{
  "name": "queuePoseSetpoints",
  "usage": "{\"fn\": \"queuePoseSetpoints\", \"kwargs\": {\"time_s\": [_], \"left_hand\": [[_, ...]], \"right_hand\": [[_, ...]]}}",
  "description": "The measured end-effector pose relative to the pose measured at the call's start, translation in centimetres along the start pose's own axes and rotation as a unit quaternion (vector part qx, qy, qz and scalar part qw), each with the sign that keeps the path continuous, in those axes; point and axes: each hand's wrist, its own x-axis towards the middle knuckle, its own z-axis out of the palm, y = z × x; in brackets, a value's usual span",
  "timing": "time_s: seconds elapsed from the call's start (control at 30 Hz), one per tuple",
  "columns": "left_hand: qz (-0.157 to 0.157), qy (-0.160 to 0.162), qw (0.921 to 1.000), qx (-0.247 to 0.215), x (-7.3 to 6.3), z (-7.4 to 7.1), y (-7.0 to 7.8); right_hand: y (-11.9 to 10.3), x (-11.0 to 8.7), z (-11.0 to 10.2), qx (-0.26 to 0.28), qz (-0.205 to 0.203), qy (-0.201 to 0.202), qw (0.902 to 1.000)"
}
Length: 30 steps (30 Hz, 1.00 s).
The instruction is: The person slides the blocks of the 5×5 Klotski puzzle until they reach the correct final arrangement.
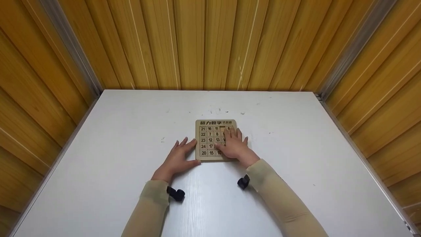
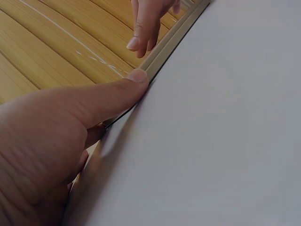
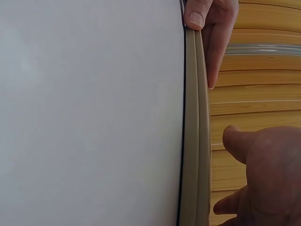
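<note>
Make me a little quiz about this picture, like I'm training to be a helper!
1. Which hand is over the number tiles?
2. True or false: the left hand touches the puzzle board at its lower-left corner.
3. Pick one. The empty slot is in the:
A) bottom row
B) top row
C) far-left column

Key:
1. The right hand.
2. True; its thumb is there.
3. B.
</note>
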Motion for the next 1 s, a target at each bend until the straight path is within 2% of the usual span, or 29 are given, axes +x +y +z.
{"fn": "queuePoseSetpoints", "kwargs": {"time_s": [0.2,0.37,0.63,1.0], "left_hand": [[-0.011,0.004,0.9999,-0.008,0.0,0.1,0.1],[-0.006,0.006,1.0,-0.004,0.1,0.2,0.1],[0.003,0.007,1.0,0.002,0.2,0.3,0.1],[-0.003,-0.001,1.0,-0.004,0.0,0.0,0.0]], "right_hand": [[-0.8,-0.1,0.2,-0.016,-0.008,-0.005,0.9998],[-1.4,-0.1,0.5,-0.026,-0.016,0.003,0.9995],[-1.4,-0.2,0.5,-0.012,-0.026,0.004,0.9996],[0.1,-3.0,-0.1,0.0,-0.041,-0.004,0.9992]]}}
